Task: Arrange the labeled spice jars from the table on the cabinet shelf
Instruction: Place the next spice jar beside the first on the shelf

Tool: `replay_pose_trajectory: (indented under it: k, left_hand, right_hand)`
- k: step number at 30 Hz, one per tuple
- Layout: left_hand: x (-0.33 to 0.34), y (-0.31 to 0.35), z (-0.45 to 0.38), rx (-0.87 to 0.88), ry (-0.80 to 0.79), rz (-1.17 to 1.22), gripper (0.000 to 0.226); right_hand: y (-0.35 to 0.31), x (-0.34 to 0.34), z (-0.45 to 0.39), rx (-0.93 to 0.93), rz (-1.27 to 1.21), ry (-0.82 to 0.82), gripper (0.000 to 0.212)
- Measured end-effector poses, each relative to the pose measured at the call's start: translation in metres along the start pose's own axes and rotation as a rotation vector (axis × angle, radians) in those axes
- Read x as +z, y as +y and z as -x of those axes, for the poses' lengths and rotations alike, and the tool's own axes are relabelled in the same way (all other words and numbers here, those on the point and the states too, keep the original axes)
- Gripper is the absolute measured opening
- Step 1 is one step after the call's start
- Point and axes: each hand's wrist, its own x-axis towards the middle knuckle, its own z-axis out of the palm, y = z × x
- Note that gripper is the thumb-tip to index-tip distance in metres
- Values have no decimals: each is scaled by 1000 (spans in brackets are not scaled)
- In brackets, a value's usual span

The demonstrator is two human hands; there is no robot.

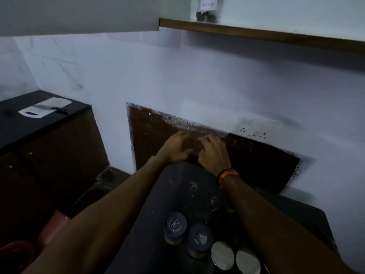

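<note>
Fingers: your left hand (pixel 175 148) and right hand (pixel 214 153) sit knuckles-up, fingers curled, touching each other; blur hides whether they grip anything.
Wrist: an orange band (pixel 229 175) on your right.
Table (pixel 181 194): dark, scuffed, speckled top.
Jars: two dark-lidded (pixel 175 224) (pixel 200 236), two shiny-lidded (pixel 222 255) (pixel 247 262), clustered near you.
Shelf (pixel 256 33): wood-edged, one labeled glass jar (pixel 206 10) up there.
</note>
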Motion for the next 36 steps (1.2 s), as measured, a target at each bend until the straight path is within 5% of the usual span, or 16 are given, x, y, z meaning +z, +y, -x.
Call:
replay_pose_trajectory:
  k: [7,13,18,22,28,36]
  left_hand:
    - [58,-51,67,-199,-230,50,51]
    - [87,-73,112,-326,-274,80,49]
    - [106,-81,142,-435,-302,146,49]
    - [117,-84,158,-519,-342,186,52]
    - [128,-90,170,-629,-301,278,53]
    - [126,-93,175,-890,-19,639,28]
  right_hand:
    - [-15,71,51,16,-82,-317,46]
    - [-30,115,94,42,-142,-542,49]
    - [-38,151,132,49,-10,-672,79]
    - [-45,173,146,71,77,-722,104]
    - [-46,188,154,61,43,-609,90]
    - [-29,159,136,169,-337,-540,94]
